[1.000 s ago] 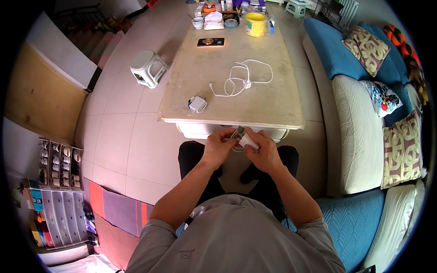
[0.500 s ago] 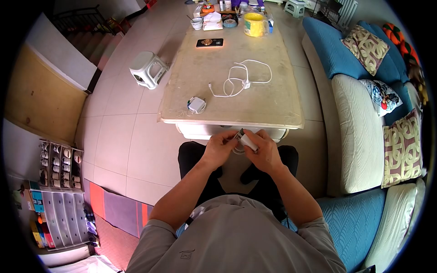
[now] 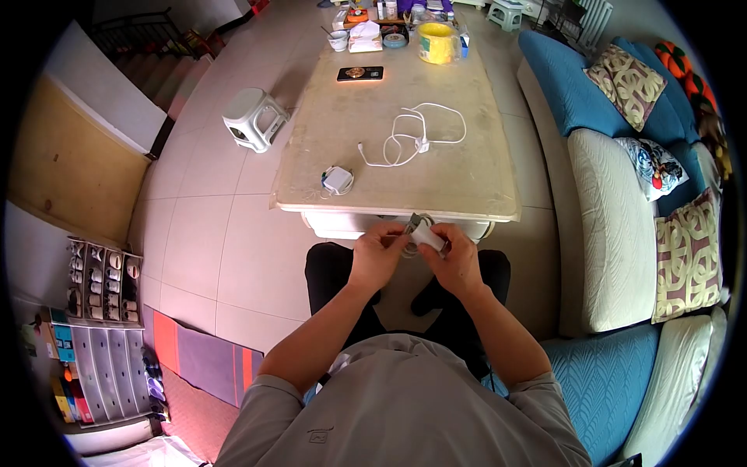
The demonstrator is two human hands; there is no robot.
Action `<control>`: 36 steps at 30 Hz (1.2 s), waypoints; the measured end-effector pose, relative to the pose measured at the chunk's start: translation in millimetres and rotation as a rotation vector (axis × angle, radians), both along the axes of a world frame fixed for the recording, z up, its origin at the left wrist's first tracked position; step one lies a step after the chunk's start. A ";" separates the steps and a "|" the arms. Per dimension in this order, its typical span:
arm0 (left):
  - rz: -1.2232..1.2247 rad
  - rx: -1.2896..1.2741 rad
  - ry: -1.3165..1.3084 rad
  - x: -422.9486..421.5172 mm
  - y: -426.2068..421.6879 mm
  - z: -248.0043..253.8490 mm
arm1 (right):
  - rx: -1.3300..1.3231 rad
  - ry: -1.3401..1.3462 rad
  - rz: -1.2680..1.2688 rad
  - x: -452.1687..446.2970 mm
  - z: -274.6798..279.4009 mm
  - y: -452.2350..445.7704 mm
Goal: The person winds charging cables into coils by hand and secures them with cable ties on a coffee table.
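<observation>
A white charger [image 3: 427, 237] with its coiled cable [image 3: 411, 247] is held between my hands, just in front of the table's near edge. My left hand [image 3: 379, 253] pinches the coiled cable on its left side. On the right, my right hand [image 3: 454, 257] is closed around the charger block. A second white charger [image 3: 338, 180], wrapped with its cable, lies on the near left of the table [image 3: 327, 124]. Farther in, a loose white cable with a plug [image 3: 422, 145] spreads in loops across the tabletop.
A phone [image 3: 360, 73] lies toward the far side of the table. Behind it stand a tissue box [image 3: 365, 39], a cup [image 3: 338, 41] and a yellow roll in plastic [image 3: 438, 43]. A white stool [image 3: 253, 118] is left of the table; a blue sofa [image 3: 556, 82] runs along the right.
My fingers have shifted slightly on the charger and its coil. The charger block has turned a little, and more of the coiled cable shows above my fingers.
</observation>
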State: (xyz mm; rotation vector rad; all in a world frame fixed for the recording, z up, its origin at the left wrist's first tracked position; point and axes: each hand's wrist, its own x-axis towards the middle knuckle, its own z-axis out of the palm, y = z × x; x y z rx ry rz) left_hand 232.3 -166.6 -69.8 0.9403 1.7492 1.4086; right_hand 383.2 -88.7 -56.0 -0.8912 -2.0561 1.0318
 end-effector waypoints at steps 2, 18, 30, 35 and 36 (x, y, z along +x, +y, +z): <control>-0.013 0.014 0.052 0.9 -0.6 -1.5 | 0.042 0.008 0.002 -1.1 -0.2 1.6; 0.064 0.096 -0.692 -11.7 4.5 -22.2 | -0.520 0.093 0.099 -11.6 -15.6 16.4; -0.126 0.115 -0.798 -13.1 0.7 -10.4 | -0.865 0.327 0.339 -7.9 -19.1 8.0; -0.197 0.145 -0.854 -15.6 0.7 -5.4 | -1.041 0.436 0.330 -5.1 -30.2 11.1; -0.202 0.142 -0.832 -15.1 0.3 -5.4 | -1.073 0.456 0.329 -5.0 -31.0 11.0</control>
